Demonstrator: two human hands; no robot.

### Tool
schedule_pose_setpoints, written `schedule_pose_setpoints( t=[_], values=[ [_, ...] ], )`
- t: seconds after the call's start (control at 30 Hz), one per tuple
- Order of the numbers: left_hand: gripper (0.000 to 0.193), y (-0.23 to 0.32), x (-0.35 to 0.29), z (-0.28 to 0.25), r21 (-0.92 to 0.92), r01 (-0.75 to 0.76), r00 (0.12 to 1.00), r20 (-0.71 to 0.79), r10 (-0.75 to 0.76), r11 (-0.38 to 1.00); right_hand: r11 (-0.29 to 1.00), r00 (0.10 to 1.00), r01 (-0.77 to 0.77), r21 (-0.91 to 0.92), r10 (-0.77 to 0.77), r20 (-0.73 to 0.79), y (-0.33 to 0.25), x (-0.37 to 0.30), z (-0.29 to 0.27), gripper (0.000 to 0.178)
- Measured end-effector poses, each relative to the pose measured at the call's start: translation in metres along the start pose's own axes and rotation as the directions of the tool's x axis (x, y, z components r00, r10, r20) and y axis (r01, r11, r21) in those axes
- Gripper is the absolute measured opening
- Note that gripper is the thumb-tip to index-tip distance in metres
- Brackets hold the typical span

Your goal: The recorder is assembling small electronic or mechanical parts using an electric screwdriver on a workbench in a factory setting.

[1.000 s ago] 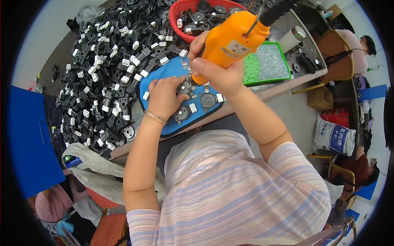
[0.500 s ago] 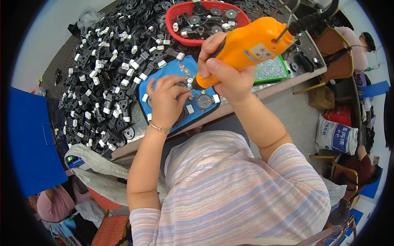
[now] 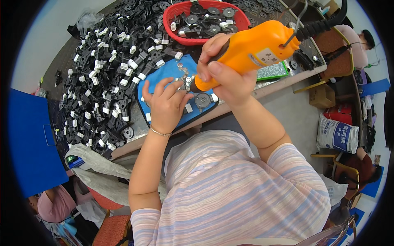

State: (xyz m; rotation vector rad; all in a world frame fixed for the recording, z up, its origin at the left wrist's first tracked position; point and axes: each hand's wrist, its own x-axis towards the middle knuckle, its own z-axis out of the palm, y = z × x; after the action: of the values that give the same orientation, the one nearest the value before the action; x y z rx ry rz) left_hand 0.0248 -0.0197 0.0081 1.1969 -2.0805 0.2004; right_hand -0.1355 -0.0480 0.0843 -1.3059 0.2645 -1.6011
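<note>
An orange electric screwdriver (image 3: pixel 256 48) is gripped in my right hand (image 3: pixel 230 80), its dark tip angled down to the left over a blue mat (image 3: pixel 152 82). Small shiny metal pieces (image 3: pixel 186 78) are scattered on the mat near that tip. My left hand (image 3: pixel 164 108) is low over the mat with its fingers spread, thumb and index close beside the tip; whatever lies beneath them is hidden. Just right of the left thumb lies a round black wheel part (image 3: pixel 202 100) with a white end. More white-ended parts show partly around the left hand.
A large pile of black parts with white ends (image 3: pixel 104 78) covers the table's left side. Behind the mat stands a red basket (image 3: pixel 167 26) of wheel parts. A green-rimmed tray (image 3: pixel 283 69) sits to the right. The screwdriver's black cable (image 3: pixel 324 24) runs to the upper right.
The screwdriver has shifted slightly right, its tip a little lower against the mat. My left fingers have shifted slightly and the wheel part shows a bit further left.
</note>
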Motion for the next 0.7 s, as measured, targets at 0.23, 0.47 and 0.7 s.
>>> schedule_pose_setpoints(
  t=[0.23,0.47,0.7],
  values=[
    [0.016,0.001,-0.001,0.0,0.006,0.001,1.0,-0.001,-0.001,1.0,0.999,0.999,0.014,-0.042,-0.013,0.031,-0.002,-0.002,0.0,0.021],
    [0.022,0.0,-0.004,0.003,-0.015,0.018,1.0,-0.015,-0.018,1.0,1.0,1.0,0.003,-0.01,-0.003,0.021,0.0,-0.002,0.002,0.021],
    [0.062,-0.011,-0.001,0.0,0.045,0.297,0.908,0.297,-0.297,0.954,0.995,1.0,-0.02,-0.097,0.018,-0.023,0.023,-0.001,0.007,0.021]
  ],
)
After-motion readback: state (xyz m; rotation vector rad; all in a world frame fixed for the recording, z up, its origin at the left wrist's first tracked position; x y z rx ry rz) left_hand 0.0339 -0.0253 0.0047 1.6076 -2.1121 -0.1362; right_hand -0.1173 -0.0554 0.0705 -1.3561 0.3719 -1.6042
